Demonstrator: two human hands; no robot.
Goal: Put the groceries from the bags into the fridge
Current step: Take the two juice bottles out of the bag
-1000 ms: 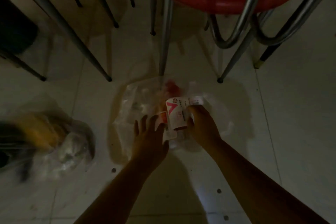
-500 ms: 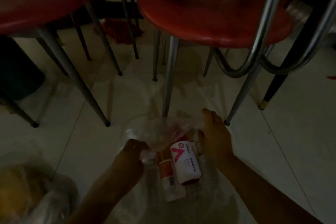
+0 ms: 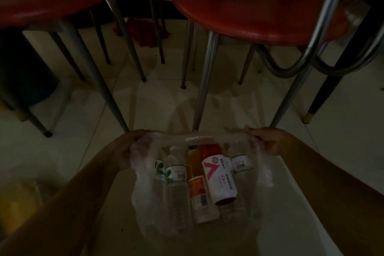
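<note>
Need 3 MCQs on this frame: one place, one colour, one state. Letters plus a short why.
1. Where do the drink bottles lie?
A. on a stool seat
B. inside the clear plastic bag
C. in the fridge

2. What colour are the stool seats?
A. red
B. blue
C. white

3. What are the hands doing?
A. resting flat on the floor
B. each lifting a bottle
C. left hand and right hand gripping the bag's top edge and stretching it open

Key: 1 B, the bottles show through the bag's film, below its stretched rim. 2 A, both round seats look red even in the dim light. 3 C, the fingers of each hand curl round bunched plastic at either end of the taut rim.
</note>
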